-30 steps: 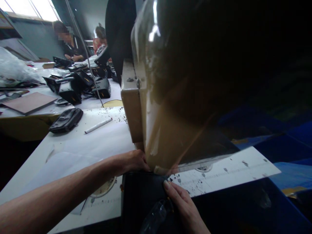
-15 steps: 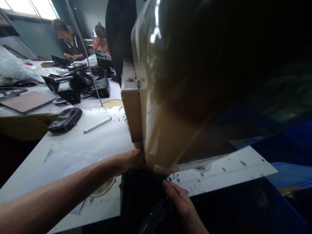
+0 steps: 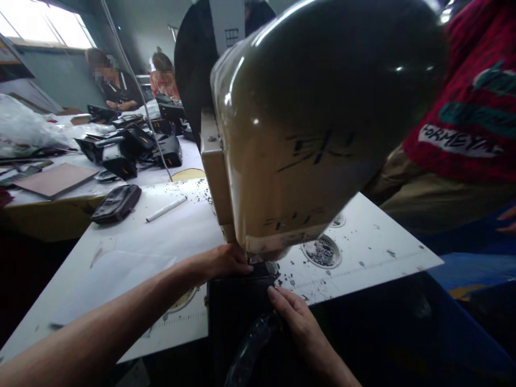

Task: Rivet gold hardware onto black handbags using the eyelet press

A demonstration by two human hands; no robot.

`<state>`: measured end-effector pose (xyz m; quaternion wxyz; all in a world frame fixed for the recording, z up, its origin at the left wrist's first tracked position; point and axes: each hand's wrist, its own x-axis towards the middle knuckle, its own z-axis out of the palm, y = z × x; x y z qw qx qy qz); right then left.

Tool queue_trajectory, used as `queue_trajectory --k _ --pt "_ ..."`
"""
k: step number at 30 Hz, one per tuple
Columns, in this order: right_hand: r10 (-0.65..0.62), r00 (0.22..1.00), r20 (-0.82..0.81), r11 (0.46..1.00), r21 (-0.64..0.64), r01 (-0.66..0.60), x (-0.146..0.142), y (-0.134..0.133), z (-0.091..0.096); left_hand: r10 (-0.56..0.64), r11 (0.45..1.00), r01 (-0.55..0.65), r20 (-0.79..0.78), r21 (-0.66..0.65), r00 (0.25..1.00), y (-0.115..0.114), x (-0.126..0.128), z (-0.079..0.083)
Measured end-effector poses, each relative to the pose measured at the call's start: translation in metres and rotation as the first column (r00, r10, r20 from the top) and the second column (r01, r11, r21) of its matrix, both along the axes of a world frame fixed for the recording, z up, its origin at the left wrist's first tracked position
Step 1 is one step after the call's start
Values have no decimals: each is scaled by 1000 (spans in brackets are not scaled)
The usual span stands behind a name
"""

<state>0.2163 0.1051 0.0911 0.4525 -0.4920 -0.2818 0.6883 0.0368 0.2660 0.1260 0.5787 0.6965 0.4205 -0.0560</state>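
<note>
A black bag [image 3: 242, 312] sits below the beige machine head [image 3: 282, 183], with a plastic-wrapped handle [image 3: 253, 341] at its front. My left hand [image 3: 231, 259] reaches in from the left under the machine head. Its fingers are closed on the bag's far upper edge, close to the machine's working point, which is mostly hidden. My right hand [image 3: 296, 312] grips the bag's right edge, thumb on top and the other fingers partly hidden.
Black crumbs lie scattered on the white worktop [image 3: 379, 242], around a round recess [image 3: 321, 251]. A pen [image 3: 166, 209] and black pouch [image 3: 116, 203] lie left. Several black bags [image 3: 121, 153] cover the back table. A person in a red top [image 3: 475, 107] stands right; two people sit behind.
My view has shifted, so the machine head looks smaller and higher. More of my left hand and the bag's far edge shows. The person in red has come into sight.
</note>
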Motion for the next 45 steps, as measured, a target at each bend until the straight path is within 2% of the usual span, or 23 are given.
queue_trajectory --k 5,8,9,11,14,16,18,21,24,26,29,31,32,34,37,39,42,45 --pt "-6 995 101 993 115 -6 -2 -30 17 -38 999 39 -66 15 997 -34 -4 25" --pt "-21 982 187 989 148 -7 1 -53 23 -16 1000 16 3 -8 1000 -63 -13 37" --pt "-30 977 213 988 157 -4 4 -61 24 -16 1000 16 43 8 999 -74 -16 40" --pt "-54 962 267 985 171 8 9 -76 21 -60 989 45 102 141 993 -98 -22 43" --pt "-74 949 306 985 169 23 17 -96 14 -143 911 90 102 402 984 -135 -23 38" --pt "-74 945 319 985 169 21 23 -108 9 -115 888 52 111 458 987 -156 -19 27" --pt "-63 947 315 986 167 10 28 -119 4 -67 890 -15 164 456 984 -170 -13 14" --pt "-33 957 287 988 155 -13 35 -132 -3 -55 900 -79 292 429 955 -180 -11 -5" --pt "-23 943 332 986 166 -34 39 -140 -8 -105 890 -83 380 448 919 -185 -12 -13" --pt "-39 916 400 983 180 -37 41 -141 -9 -176 855 -28 340 518 924 -188 -10 -9" --pt "-57 881 470 981 192 -40 44 -140 -8 -285 749 113 162 653 945 -194 -1 5" --pt "-62 857 511 978 201 -49 48 -137 -7 -333 699 177 97 693 938 -197 6 13" --pt "-62 843 535 976 208 -60 51 -136 -7 -355 693 194 94 695 930 -198 9 15" --pt "-57 817 574 972 220 -87 58 -135 -8 -382 713 205 127 670 916 -199 13 14" --pt "-19 817 576 969 212 -127 67 -133 -15 -386 760 174 220 626 896 -201 14 5" --pt "25 820 572 967 194 -164 72 -133 -20 -378 770 139 269 623 886 -203 15 -2" --pt "44 793 608 960 194 -202 78 -134 -25 -410 743 137 283 655 867 -210 16 -12" --pt "-11 745 667 914 309 -263 85 -138 -25 -488 683 183 256 707 834 -223 14 -21"
